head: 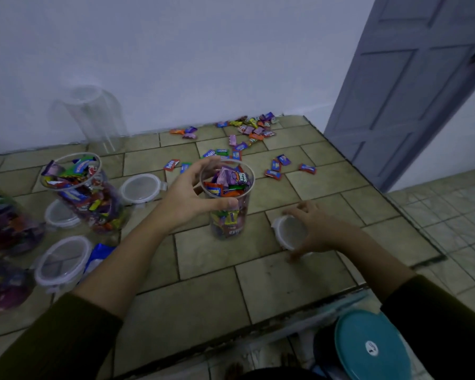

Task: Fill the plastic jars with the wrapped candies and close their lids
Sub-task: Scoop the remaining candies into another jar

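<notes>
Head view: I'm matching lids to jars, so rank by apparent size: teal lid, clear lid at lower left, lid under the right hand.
Largest: teal lid, though nearness to the camera inflates it.
Middle: clear lid at lower left.
Smallest: lid under the right hand, partly covered by that right hand.

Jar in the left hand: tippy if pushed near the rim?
Likely: the jar is tall, narrow and filled to the rim. Smooth clear plastic probably slides on tile. The left hand gripping its rim should steady it.

Both forearms outstretched, left hand (pixel 192 193) curled round jar (pixel 228 223) rim, right hand (pixel 318 229) clawed over lid (pixel 288 231)
</notes>
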